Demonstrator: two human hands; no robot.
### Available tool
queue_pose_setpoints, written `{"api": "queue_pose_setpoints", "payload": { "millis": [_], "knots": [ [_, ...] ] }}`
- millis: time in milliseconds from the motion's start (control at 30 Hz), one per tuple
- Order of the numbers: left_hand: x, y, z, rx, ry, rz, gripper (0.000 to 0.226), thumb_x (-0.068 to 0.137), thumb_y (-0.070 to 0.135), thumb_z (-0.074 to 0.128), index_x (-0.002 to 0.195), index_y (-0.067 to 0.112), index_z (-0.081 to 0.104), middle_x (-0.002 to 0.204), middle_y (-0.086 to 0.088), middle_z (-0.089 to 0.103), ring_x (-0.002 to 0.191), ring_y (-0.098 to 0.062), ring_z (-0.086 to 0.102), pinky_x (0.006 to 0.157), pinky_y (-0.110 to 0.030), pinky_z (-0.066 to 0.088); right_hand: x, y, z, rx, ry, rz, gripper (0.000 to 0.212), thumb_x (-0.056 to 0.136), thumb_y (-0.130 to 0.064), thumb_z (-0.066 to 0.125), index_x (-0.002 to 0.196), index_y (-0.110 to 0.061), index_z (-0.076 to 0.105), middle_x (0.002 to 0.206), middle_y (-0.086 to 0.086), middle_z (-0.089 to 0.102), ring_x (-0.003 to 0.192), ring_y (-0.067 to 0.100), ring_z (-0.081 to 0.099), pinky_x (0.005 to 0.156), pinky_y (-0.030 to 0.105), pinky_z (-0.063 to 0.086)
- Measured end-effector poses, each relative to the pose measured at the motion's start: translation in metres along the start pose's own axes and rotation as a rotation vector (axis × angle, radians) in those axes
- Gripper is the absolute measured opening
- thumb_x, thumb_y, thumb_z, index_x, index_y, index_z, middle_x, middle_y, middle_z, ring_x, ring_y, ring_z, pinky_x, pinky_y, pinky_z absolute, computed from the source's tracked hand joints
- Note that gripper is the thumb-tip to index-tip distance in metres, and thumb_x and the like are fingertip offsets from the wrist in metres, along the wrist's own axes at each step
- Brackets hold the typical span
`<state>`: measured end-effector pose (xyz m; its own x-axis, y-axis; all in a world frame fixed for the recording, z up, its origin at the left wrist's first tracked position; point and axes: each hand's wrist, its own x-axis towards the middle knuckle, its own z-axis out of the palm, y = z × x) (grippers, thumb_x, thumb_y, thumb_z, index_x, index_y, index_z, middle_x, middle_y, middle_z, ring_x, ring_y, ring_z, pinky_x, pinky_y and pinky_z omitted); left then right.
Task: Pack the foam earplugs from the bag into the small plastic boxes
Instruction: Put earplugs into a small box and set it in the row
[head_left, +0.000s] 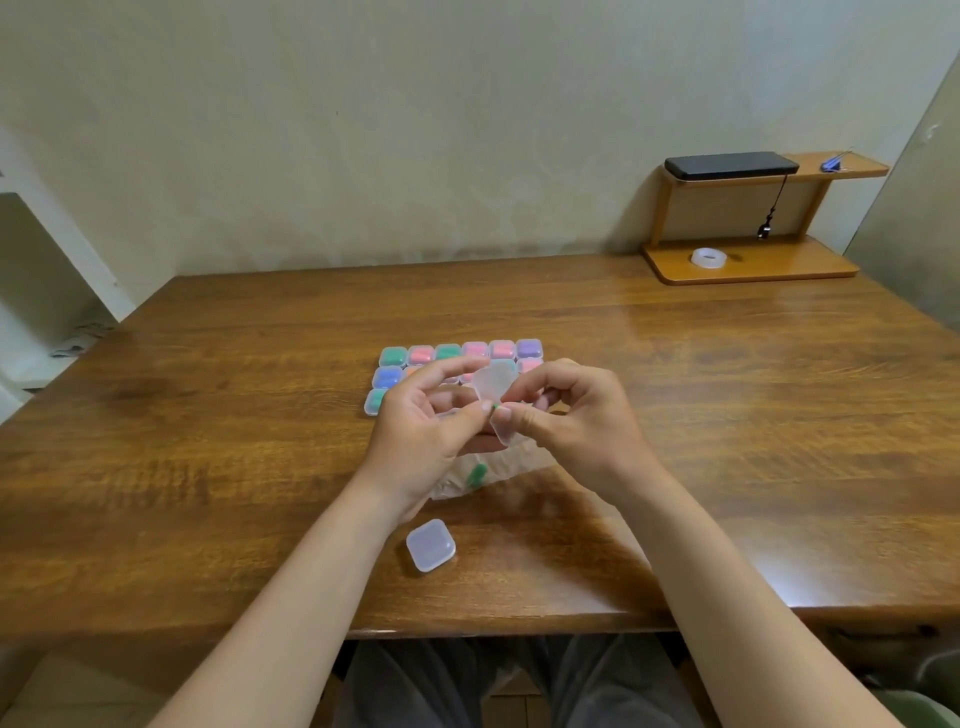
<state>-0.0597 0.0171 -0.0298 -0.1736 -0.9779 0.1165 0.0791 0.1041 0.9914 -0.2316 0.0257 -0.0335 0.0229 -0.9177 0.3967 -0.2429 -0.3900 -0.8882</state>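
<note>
Foam earplugs show in three places here: one small green earplug (496, 408) is pinched at the meeting fingertips of both hands, another green foam earplug (476, 474) lies inside the crumpled clear plastic bag (498, 467) on the brown wooden bench (208, 415), and coloured ones fill the closed boxes behind. The left hand (426, 431) and the right hand (576, 415) are raised together just above the bag, holding between them an open small translucent plastic box (497, 387) whose lid stands tilted up. The left grip is pressed thumb to forefinger at the green earplug; the right grip pinches the box edge and touches the same earplug. Behind the hands, partly hidden, a block of filled small clear boxes (460, 353) sits in rows on the bench, showing green, red, pink, purple and blue. Nearer the bench edge, one closed translucent square box (430, 545) lies apart. At the far right corner stands a wooden shelf (753, 260) bearing a roll of clear tape (707, 257) and a black flat device (731, 165).
</note>
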Motion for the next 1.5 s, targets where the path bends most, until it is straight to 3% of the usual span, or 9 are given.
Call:
{"api": "queue_pose_setpoints", "payload": {
  "millis": [333, 533, 733, 867, 1000, 1167, 1267, 1367, 1500],
  "knots": [
    [-0.001, 0.004, -0.001, -0.011, -0.061, -0.036, 0.042, 0.092, -0.003, 0.066, 0.131, 0.012, 0.060, 0.093, -0.032, 0.070, 0.079, -0.032, 0.073, 0.071, -0.038, 0.060, -0.002, -0.009, -0.002, 0.054, -0.098, 0.090, 0.013, 0.076, -0.006, 0.084, 0.074, -0.013, 0.073, 0.065, 0.014, 0.070, 0.058, 0.028, 0.059, 0.059, 0.054, 0.052],
    [0.003, 0.003, -0.007, 0.058, -0.041, -0.075, 0.048, 0.088, -0.004, 0.071, 0.131, 0.016, 0.061, 0.096, -0.026, 0.074, 0.089, -0.037, 0.074, 0.071, -0.037, 0.059, 0.002, -0.011, -0.011, 0.011, 0.009, 0.124, 0.026, 0.086, 0.009, 0.062, 0.083, -0.014, 0.075, 0.073, 0.003, 0.068, 0.057, 0.010, 0.059, 0.054, 0.023, 0.052],
    [0.007, 0.002, -0.017, 0.173, -0.005, -0.105, 0.048, 0.086, -0.006, 0.072, 0.126, 0.020, 0.063, 0.085, -0.013, 0.076, 0.083, -0.031, 0.074, 0.061, -0.027, 0.058, 0.012, 0.018, -0.026, -0.258, 0.120, 0.215, 0.035, 0.078, 0.009, 0.068, 0.073, -0.025, 0.066, 0.076, -0.004, 0.068, 0.073, 0.019, 0.068, 0.074, 0.041, 0.060],
    [0.010, -0.001, -0.026, 0.214, 0.018, -0.130, 0.045, 0.085, -0.005, 0.073, 0.118, 0.024, 0.066, 0.097, -0.014, 0.076, 0.091, -0.039, 0.073, 0.076, -0.046, 0.063, 0.012, 0.026, -0.022, -0.203, -0.003, 0.351, 0.027, 0.073, 0.011, 0.073, 0.075, -0.014, 0.064, 0.078, 0.007, 0.070, 0.067, 0.024, 0.067, 0.067, 0.047, 0.060],
    [0.011, -0.005, -0.033, 0.216, 0.038, -0.187, 0.039, 0.086, -0.005, 0.073, 0.117, 0.018, 0.067, 0.103, -0.019, 0.074, 0.083, -0.042, 0.074, 0.081, -0.060, 0.060, 0.013, 0.025, -0.015, -0.152, -0.101, 0.424, 0.022, 0.078, 0.012, 0.067, 0.082, -0.009, 0.063, 0.075, 0.008, 0.065, 0.062, 0.016, 0.060, 0.055, 0.031, 0.053],
    [0.008, -0.006, -0.033, 0.172, 0.007, -0.276, 0.038, 0.088, -0.005, 0.071, 0.117, 0.019, 0.064, 0.110, -0.020, 0.069, 0.084, -0.030, 0.076, 0.068, -0.044, 0.064, 0.012, 0.019, -0.007, -0.064, -0.257, 0.466, 0.013, 0.084, 0.002, 0.075, 0.090, 0.010, 0.067, 0.074, 0.020, 0.069, 0.061, 0.024, 0.067, 0.058, 0.034, 0.058],
    [0.007, -0.008, -0.035, 0.145, 0.010, -0.302, 0.040, 0.089, -0.006, 0.070, 0.121, 0.015, 0.063, 0.112, -0.020, 0.070, 0.091, -0.029, 0.076, 0.065, -0.041, 0.064, 0.013, 0.016, -0.003, -0.096, -0.355, 0.459, 0.013, 0.091, -0.005, 0.069, 0.082, 0.005, 0.071, 0.073, 0.022, 0.071, 0.057, 0.022, 0.067, 0.054, 0.031, 0.054],
    [0.006, -0.010, -0.036, 0.128, 0.024, -0.313, 0.038, 0.089, -0.006, 0.069, 0.121, 0.013, 0.062, 0.110, -0.019, 0.072, 0.093, -0.028, 0.076, 0.067, -0.042, 0.064, 0.014, 0.014, 0.000, -0.208, -0.445, 0.424, 0.030, 0.096, -0.014, 0.064, 0.067, -0.011, 0.070, 0.063, 0.010, 0.070, 0.053, 0.016, 0.064, 0.057, 0.033, 0.051],
    [0.004, -0.011, -0.036, 0.097, 0.048, -0.319, 0.034, 0.090, -0.007, 0.067, 0.118, 0.014, 0.064, 0.104, -0.013, 0.075, 0.093, -0.024, 0.076, 0.070, -0.045, 0.064, 0.013, 0.001, 0.004, -0.138, -0.517, 0.530, 0.045, 0.104, -0.032, 0.050, 0.088, 0.004, 0.072, 0.078, 0.021, 0.072, 0.062, 0.023, 0.065, 0.058, 0.034, 0.055]
  ]
}}
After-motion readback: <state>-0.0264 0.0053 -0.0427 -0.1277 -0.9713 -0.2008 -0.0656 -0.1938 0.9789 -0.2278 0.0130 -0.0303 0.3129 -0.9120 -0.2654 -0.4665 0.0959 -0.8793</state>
